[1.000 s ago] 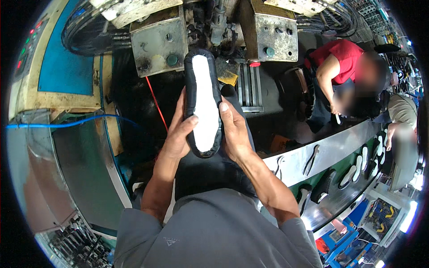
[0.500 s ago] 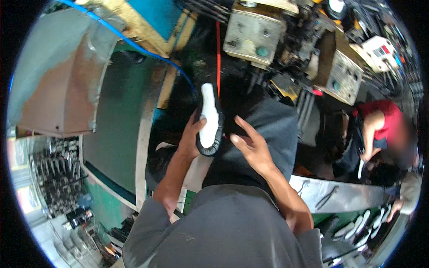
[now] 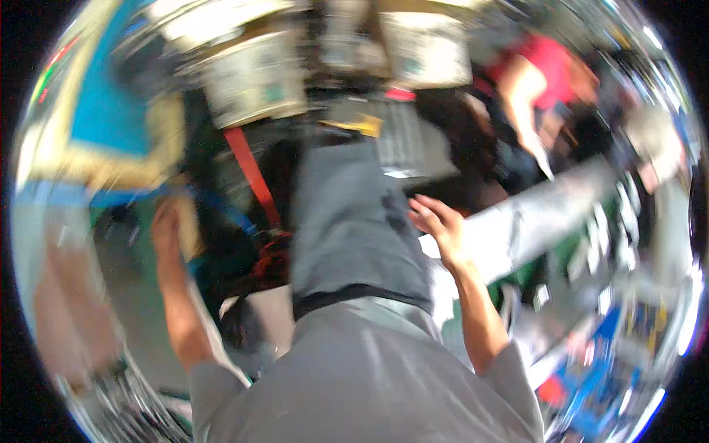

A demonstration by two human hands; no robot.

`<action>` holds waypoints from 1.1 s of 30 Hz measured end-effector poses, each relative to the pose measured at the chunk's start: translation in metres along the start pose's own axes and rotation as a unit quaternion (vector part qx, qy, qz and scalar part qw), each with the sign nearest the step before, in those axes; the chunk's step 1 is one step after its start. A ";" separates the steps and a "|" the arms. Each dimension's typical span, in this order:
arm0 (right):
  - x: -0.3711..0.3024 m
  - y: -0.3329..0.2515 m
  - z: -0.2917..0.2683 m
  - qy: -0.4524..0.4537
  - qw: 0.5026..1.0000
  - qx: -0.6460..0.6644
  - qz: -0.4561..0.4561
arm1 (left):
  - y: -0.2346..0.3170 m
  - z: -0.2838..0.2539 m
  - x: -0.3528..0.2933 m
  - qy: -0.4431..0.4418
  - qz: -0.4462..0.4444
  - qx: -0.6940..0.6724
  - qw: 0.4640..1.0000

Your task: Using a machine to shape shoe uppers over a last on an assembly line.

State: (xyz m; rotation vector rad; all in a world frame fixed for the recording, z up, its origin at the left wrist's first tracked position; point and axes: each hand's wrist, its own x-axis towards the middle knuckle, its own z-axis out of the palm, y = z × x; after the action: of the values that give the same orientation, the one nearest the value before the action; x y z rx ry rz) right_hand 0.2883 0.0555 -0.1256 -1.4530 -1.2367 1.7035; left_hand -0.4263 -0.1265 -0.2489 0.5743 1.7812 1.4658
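Note:
The whole picture is smeared by motion. My left hand reaches out to the left, over the pale edge of a dark green belt-like surface. Its fingers are blurred, and no object shows in it. On the other side, my right hand is raised beside my dark-covered leg, close to the end of a long metal ledge. Its fingers are stretched out with nothing between them. The black shoe upper with a white sole-shaped face, seen earlier, is not visible now.
Two pale control boxes stand ahead. A red strip and a blue hose cross the dark space. A person in red bends at the right. Several white sole-shaped pieces lie beyond the ledge.
My view has turned to the right. My left hand, earlier holding the black-and-white shoe upper, has swung out left, and the upper is out of sight. My right hand remains apart from it.

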 end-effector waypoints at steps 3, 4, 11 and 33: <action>-0.039 0.068 -0.119 0.199 0.979 -0.031 -0.021 | 0.007 0.135 -0.022 -0.106 -0.102 -0.189 0.971; -0.061 0.096 -0.160 0.253 0.961 -0.112 -0.009 | 0.012 0.169 -0.026 -0.166 -0.127 -0.240 0.948; -0.326 0.263 -0.304 0.496 0.737 -0.323 0.325 | 0.039 0.371 -0.107 -0.262 -0.168 -0.146 0.939; -0.183 0.126 -0.140 0.336 0.934 0.067 0.104 | 0.116 0.654 -0.287 -0.611 0.220 0.121 0.751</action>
State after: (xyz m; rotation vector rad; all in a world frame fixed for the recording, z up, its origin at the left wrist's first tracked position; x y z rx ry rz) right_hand 0.4846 -0.1158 -0.1583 -1.9055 -0.5994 1.2012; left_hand 0.2453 0.1008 -0.1060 1.6936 0.7432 0.6875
